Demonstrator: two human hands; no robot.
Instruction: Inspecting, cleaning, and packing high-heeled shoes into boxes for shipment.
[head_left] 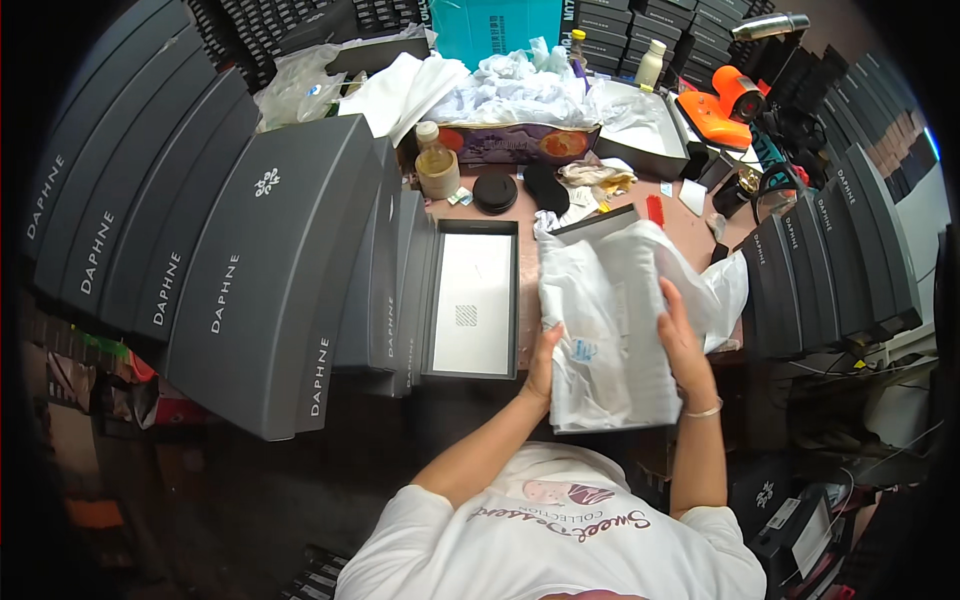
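In front of my body is an open dark grey shoebox (590, 221) lined with white tissue paper (600, 310), a small blue-printed packet lying in it. My left hand (543, 362) grips the box's left side. My right hand (685, 340) presses along the opposite side, fingers pointing away from me, and wears a bracelet (703, 411). Loose tissue spills past the right hand. Whatever lies under the paper is hidden. Left of the held box rests an open dark grey box part (431, 310) with a white sheet (472, 300) in it, touched by neither hand.
Rows of upright grey shoeboxes (270, 270) stand on the left, with more grey boxes (850, 250) on the right. Across the pink table (510, 212) are a bottle (430, 155), a round black tin (495, 193), a carton (500, 145) of crumpled paper and an orange tape dispenser (715, 120).
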